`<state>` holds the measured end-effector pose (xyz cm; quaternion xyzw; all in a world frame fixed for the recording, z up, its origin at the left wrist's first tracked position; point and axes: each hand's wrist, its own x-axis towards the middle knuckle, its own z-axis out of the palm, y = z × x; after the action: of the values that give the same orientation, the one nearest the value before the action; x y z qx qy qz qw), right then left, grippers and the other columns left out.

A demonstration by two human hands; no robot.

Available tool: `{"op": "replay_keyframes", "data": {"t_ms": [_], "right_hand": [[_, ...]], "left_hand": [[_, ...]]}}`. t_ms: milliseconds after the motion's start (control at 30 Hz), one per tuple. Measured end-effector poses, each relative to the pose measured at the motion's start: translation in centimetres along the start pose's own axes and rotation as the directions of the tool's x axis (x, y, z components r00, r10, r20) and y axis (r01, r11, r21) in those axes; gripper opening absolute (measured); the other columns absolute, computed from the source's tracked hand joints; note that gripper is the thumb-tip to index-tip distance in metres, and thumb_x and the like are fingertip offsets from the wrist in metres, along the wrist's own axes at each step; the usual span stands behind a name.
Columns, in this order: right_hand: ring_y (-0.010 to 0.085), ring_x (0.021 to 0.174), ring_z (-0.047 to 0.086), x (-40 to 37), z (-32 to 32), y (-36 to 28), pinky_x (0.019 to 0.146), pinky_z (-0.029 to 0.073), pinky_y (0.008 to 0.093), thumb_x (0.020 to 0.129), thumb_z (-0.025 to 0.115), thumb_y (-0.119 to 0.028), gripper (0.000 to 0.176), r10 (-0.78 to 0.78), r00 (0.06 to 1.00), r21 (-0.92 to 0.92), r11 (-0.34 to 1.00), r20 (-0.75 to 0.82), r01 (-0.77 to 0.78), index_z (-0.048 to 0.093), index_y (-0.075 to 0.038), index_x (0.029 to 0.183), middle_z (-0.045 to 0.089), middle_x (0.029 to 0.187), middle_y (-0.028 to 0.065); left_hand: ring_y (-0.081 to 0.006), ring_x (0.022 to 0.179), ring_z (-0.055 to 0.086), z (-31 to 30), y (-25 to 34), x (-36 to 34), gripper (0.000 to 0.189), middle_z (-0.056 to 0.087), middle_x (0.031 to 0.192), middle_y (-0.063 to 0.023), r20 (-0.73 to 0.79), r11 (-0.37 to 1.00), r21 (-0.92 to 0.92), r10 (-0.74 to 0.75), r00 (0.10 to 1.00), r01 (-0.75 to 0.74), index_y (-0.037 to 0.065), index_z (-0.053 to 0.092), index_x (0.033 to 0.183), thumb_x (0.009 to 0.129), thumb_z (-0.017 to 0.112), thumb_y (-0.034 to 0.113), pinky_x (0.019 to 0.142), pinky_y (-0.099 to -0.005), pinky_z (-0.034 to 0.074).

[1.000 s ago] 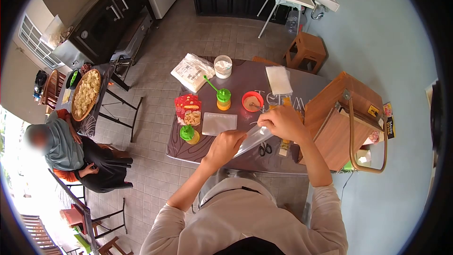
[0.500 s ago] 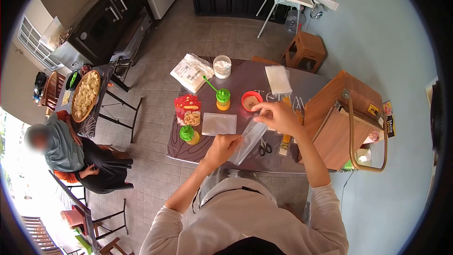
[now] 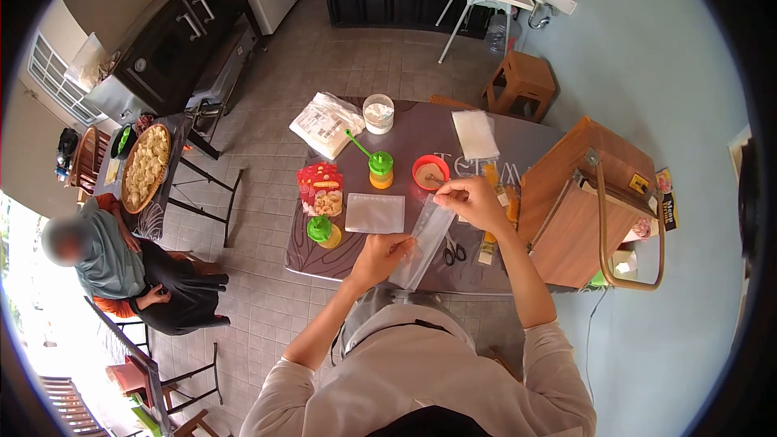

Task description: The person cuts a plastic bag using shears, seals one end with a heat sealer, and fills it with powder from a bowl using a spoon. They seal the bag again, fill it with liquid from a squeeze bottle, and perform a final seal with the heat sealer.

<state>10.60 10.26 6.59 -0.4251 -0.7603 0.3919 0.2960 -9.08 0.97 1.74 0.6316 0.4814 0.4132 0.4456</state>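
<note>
I hold a clear plastic bag (image 3: 427,236) above the near edge of the dark table (image 3: 421,131), stretched on a slant between my two hands. My left hand (image 3: 380,255) pinches its lower end, thumb and fingers closed on the film, low and close to my body. My right hand (image 3: 473,201) pinches the upper end, fingers curled together around the bag's top edge, raised just in front of the red bowl (image 3: 430,171). The bag hangs in the air and I cannot tell whether it touches the tabletop beneath.

Just left of the bag a flat clear pouch (image 3: 375,213) lies on the table, and beside that stands a small green-capped bottle (image 3: 323,231). A red snack packet (image 3: 322,186) lies behind the bottle. Further back stands an orange bottle with a green top (image 3: 380,168), next to the red bowl. A pair of scissors (image 3: 454,252) lies on the table under my right wrist. At the far side sit a white tub (image 3: 378,113), a wrapped paper bundle (image 3: 326,124) and a stack of white bags (image 3: 475,134). A wooden box with a curved handle (image 3: 591,202) stands at my right, at the table's end. Off to the left, well apart from me, another person (image 3: 113,263) sits near a round tray of pale pieces (image 3: 147,163)
</note>
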Motion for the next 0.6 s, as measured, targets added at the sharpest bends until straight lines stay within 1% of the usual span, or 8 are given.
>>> {"op": "replay_keyframes", "data": {"t_ms": [33, 67, 133, 233, 300, 367, 467, 600], "right_hand": [[0.0097, 0.053, 0.053, -0.03, 0.03, 0.09, 0.05, 0.04, 0.0222, 0.073, 0.065, -0.016, 0.015, -0.017, 1.0, 0.02, 1.0, 0.007, 0.017, 0.064, -0.002, 0.077, 0.059, 0.06, 0.0053], [0.004, 0.052, 0.049, -0.07, 0.06, 0.17, 0.048, 0.039, 0.0187, 0.075, 0.064, -0.012, 0.014, -0.034, 0.999, 0.039, 0.999, 0.015, 0.033, 0.063, 0.001, 0.078, 0.058, 0.06, 0.0023], [0.004, 0.053, 0.049, -0.09, 0.04, -0.05, 0.048, 0.039, 0.0186, 0.075, 0.064, -0.012, 0.014, -0.03, 0.999, 0.031, 0.999, 0.02, 0.03, 0.063, 0.001, 0.079, 0.058, 0.061, 0.0022], [0.0038, 0.054, 0.049, -0.08, -0.06, -0.6, 0.049, 0.039, 0.0185, 0.076, 0.064, -0.011, 0.014, -0.029, 0.999, 0.029, 0.999, 0.024, 0.028, 0.063, 0.002, 0.08, 0.058, 0.061, 0.002], [0.0037, 0.054, 0.049, -0.08, 0.03, -0.75, 0.049, 0.039, 0.0186, 0.076, 0.063, -0.011, 0.014, -0.029, 0.999, 0.036, 0.999, 0.029, 0.028, 0.063, 0.002, 0.08, 0.058, 0.062, 0.0019], [0.0156, 0.057, 0.058, -0.06, 0.11, -0.77, 0.055, 0.043, 0.0257, 0.073, 0.063, -0.019, 0.018, 0.019, 1.0, 0.06, 0.998, 0.018, -0.02, 0.065, -0.002, 0.079, 0.061, 0.064, 0.0103], [0.0159, 0.057, 0.058, 0.07, 0.19, -0.78, 0.056, 0.043, 0.0262, 0.072, 0.063, -0.018, 0.017, 0.0, 1.0, 0.032, 0.999, 0.024, -0.001, 0.065, -0.003, 0.078, 0.061, 0.065, 0.0101], [0.0126, 0.058, 0.057, 0.1, 0.5, -0.56, 0.056, 0.043, 0.0249, 0.074, 0.063, -0.021, 0.02, 0.0, 0.999, 0.014, 1.0, 0.047, -0.001, 0.064, -0.002, 0.081, 0.062, 0.065, 0.0067]], "left_hand": [[-0.0146, 0.048, 0.051, 0.02, 0.04, -0.12, 0.014, 0.055, 0.058, -0.0144, 0.019, 0.999, -0.047, -0.022, 1.0, 0.023, -0.004, 0.06, 0.083, 0.081, 0.055, 0.008, 0.048, -0.0268, 0.04], [-0.0146, 0.048, 0.051, -0.03, 0.18, -0.16, 0.014, 0.055, 0.058, -0.0144, 0.018, 0.999, -0.048, -0.025, 1.0, 0.025, -0.004, 0.06, 0.083, 0.081, 0.055, 0.008, 0.048, -0.0268, 0.04], [-0.0124, 0.049, 0.052, -0.27, 0.6, -0.13, 0.014, 0.055, 0.058, -0.0137, 0.042, 0.999, 0.011, -0.034, 0.999, 0.033, -0.004, 0.06, 0.084, 0.082, 0.054, 0.009, 0.048, -0.0262, 0.04], [-0.0116, 0.05, 0.053, -0.15, 0.76, -0.28, 0.015, 0.055, 0.058, -0.0133, 0.026, 0.998, -0.027, -0.051, 0.998, 0.052, -0.004, 0.06, 0.083, 0.082, 0.054, 0.009, 0.048, -0.0257, 0.04], [-0.0115, 0.05, 0.053, -0.24, 0.66, -0.32, 0.015, 0.055, 0.058, -0.0131, 0.034, 0.998, -0.017, -0.055, 0.998, 0.055, -0.004, 0.06, 0.083, 0.082, 0.054, 0.009, 0.048, -0.0258, 0.04], [-0.0115, 0.05, 0.053, -0.29, 0.42, -0.39, 0.015, 0.055, 0.059, -0.0129, 0.042, 0.998, -0.007, -0.059, 0.997, 0.059, -0.005, 0.059, 0.083, 0.082, 0.054, 0.01, 0.048, -0.0258, 0.041], [-0.0118, 0.051, 0.055, -0.27, 0.23, -0.5, 0.016, 0.057, 0.06, -0.0125, 0.06, 0.997, -0.016, -0.069, 0.996, 0.07, -0.005, 0.059, 0.083, 0.082, 0.054, 0.01, 0.049, -0.0255, 0.042], [-0.0124, 0.053, 0.058, -0.03, 0.83, -0.63, 0.016, 0.058, 0.06, -0.0116, 0.002, 0.998, -0.026, -0.063, 0.998, 0.063, -0.005, 0.059, 0.084, 0.083, 0.053, 0.01, 0.049, -0.0253, 0.042]]}}
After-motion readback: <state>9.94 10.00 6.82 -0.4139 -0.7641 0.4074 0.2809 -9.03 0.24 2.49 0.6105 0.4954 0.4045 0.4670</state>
